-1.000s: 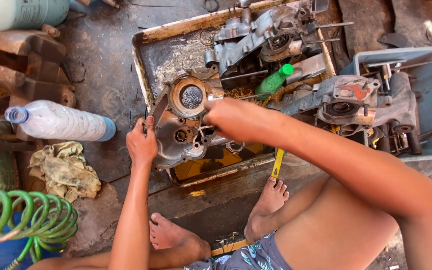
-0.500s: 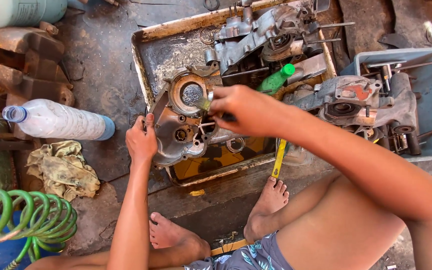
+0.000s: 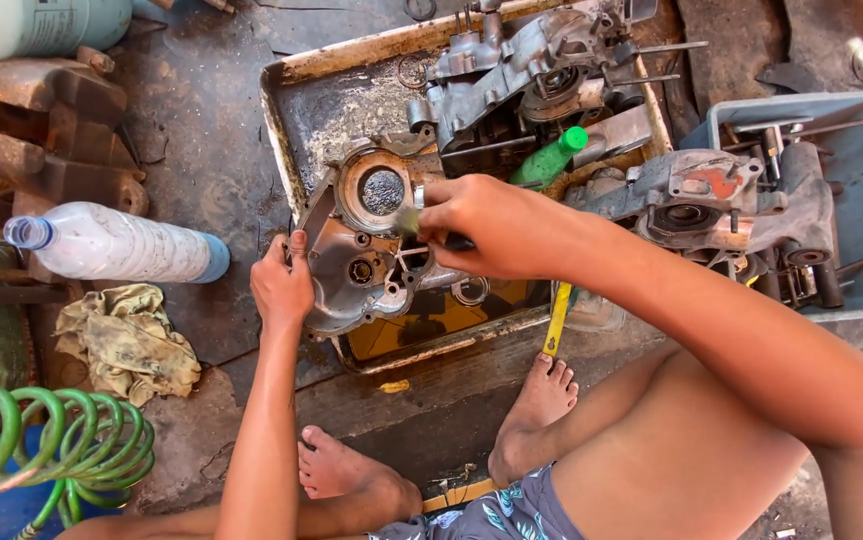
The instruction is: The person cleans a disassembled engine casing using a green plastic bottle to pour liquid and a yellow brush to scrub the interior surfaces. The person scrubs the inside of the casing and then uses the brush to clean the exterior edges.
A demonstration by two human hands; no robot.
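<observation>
Metal casing (image 3: 367,255), r. hand (image 3: 487,228) now lower

Just one view here, a head-worn camera looking almost straight down from above a seated person's lap. Top of the frame is away from the body, bottom edge catches the legs and bare feet. It sits pretty close: the forearms run up from the bottom, and the left hand (image 3: 283,287) and right hand (image 3: 487,228) land near the middle, over a metal tray (image 3: 282,140) on the ground. There's no second view, so nothing overlaps — the edges just cut off the surrounding clutter.
</observation>
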